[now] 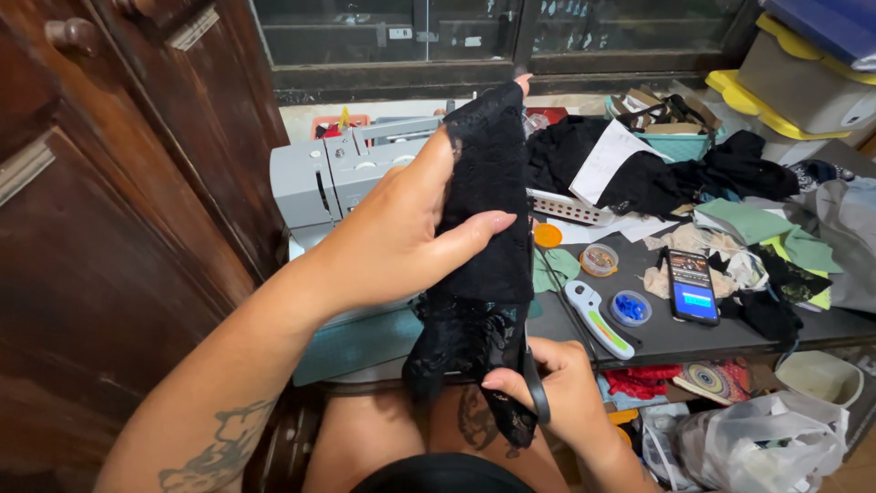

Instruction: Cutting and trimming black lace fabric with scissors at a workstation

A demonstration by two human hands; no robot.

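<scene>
My left hand [401, 228] grips a piece of black lace fabric [484, 265] and holds it upright in front of the sewing machine [342, 178]. My right hand [561, 388] sits below it, fingers through the black handles of scissors [531, 379] whose blades run up behind the lace, mostly hidden. The lower edge of the lace hangs over my lap.
A dark table [675, 338] carries a phone [691, 286], a white rotary cutter [598, 318], small round tubs [630, 308], fabric scraps and a black cloth pile [657, 169]. A wooden cabinet [109, 183] stands at left. Plastic bags [766, 438] lie at lower right.
</scene>
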